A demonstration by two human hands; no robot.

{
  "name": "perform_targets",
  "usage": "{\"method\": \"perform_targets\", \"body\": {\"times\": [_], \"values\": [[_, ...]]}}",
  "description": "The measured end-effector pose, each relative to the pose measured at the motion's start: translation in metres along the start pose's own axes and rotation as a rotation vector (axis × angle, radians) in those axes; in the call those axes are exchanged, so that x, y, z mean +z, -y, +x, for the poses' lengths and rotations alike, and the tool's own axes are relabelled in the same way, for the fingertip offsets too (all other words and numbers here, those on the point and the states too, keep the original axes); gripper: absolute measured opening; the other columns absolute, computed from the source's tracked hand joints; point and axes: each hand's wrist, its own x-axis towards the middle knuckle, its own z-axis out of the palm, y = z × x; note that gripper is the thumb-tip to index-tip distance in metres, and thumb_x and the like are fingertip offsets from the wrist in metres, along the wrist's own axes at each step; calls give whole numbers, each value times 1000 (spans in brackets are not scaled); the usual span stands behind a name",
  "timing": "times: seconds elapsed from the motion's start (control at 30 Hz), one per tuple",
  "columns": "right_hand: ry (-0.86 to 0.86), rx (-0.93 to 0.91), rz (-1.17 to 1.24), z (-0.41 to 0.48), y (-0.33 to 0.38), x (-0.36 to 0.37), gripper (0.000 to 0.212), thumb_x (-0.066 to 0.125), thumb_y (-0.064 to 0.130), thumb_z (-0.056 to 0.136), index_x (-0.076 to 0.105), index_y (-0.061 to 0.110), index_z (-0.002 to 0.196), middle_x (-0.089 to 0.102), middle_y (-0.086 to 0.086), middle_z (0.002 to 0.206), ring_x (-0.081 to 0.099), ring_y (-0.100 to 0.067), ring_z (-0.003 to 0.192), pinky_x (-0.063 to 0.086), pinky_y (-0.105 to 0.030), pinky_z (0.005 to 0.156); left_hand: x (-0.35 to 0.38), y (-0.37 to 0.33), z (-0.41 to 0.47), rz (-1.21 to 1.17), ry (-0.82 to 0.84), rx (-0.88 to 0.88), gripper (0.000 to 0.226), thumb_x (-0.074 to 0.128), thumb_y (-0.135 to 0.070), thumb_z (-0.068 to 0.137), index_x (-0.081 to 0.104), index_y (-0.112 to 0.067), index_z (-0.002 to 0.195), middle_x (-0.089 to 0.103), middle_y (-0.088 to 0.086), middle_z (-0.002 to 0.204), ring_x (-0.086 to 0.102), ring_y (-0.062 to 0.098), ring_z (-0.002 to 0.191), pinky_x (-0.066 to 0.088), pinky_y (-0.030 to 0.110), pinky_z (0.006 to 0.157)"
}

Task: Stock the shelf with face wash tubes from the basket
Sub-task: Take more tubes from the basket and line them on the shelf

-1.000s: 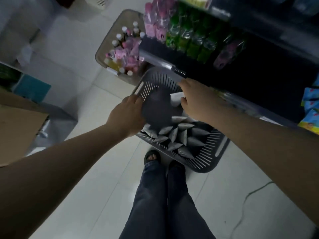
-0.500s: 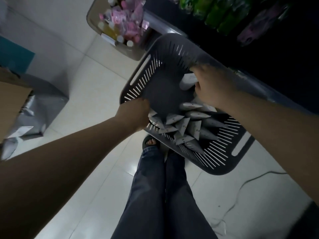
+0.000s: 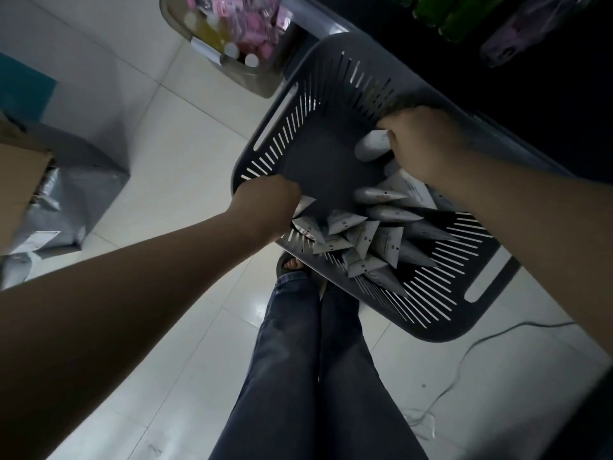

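Note:
A dark grey slotted basket (image 3: 428,313) hangs tilted above the floor, in front of a dark shelf (image 3: 544,104). Several white face wash tubes (image 3: 358,234) lie piled in its lower half. My left hand (image 3: 265,207) grips the basket's near-left rim. My right hand (image 3: 421,141) is inside the basket at its far side, fingers closed around one white tube (image 3: 371,147). How the basket's far rim is supported is hidden by my right hand.
A second grey basket (image 3: 262,84) with pink and yellow bottles stands on the white tiled floor at the top. Green bottles (image 3: 447,14) line the shelf. A cardboard box (image 3: 20,180) and grey parcel sit left. My legs are below; a cable (image 3: 464,370) lies right.
The view has dropped and closed in on the basket. My right hand went from the basket's far rim down inside and closed on a white tube. My left hand stays on the near rim.

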Motion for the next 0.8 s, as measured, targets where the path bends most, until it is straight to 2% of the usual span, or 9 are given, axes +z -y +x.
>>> {"method": "perform_targets", "body": {"times": [0.13,0.23,0.3,0.43,0.57,0.7,0.8], "values": [[-2,7,-42,4,1,-1,22,53,1,89,69,9,102,67,-18,97,63,-38,91,43,-32,67,3,-1,1,31,-34,19,33,54,2,82,61,-8,113,67,12,98,65,33,91,52,36,66],[-3,26,-50,4,2,-2,27,53,2,89,68,10,110,66,-20,105,62,-39,97,47,-34,73,5,0,1,19,-49,21,36,53,1,82,61,-10,115,67,11,100,65,34,93,47,36,64],[0,23,-52,2,1,-3,31,51,0,88,67,11,113,65,-20,108,61,-39,98,49,-36,75,6,1,1,2,-61,25,37,53,0,82,60,-11,117,68,11,102,65,33,94,50,37,68],[36,18,-66,-2,-1,-8,34,50,-4,86,67,10,113,65,-19,105,61,-38,96,45,-33,70,5,3,0,-38,-76,19,33,48,-5,88,59,-11,118,67,11,105,64,34,97,52,39,74],[56,40,-38,-7,2,-21,33,49,-3,89,66,10,114,65,-18,107,61,-36,97,51,-35,76,-3,4,-4,-48,-107,43,40,51,-5,86,56,-15,125,67,10,110,64,33,101,55,43,81],[36,49,-15,-17,2,-44,30,50,0,87,67,9,110,65,-17,102,61,-35,92,40,-30,65,-24,5,-14,-66,-161,69,39,55,-12,87,55,-18,126,67,7,114,64,30,103,54,39,84],[-25,45,27,-28,2,-67,31,49,0,87,69,10,109,67,-16,101,63,-35,91,51,-35,72,-46,4,-25,-79,-198,77,41,49,-12,89,53,-23,129,65,5,117,62,29,104,52,37,83]]}}
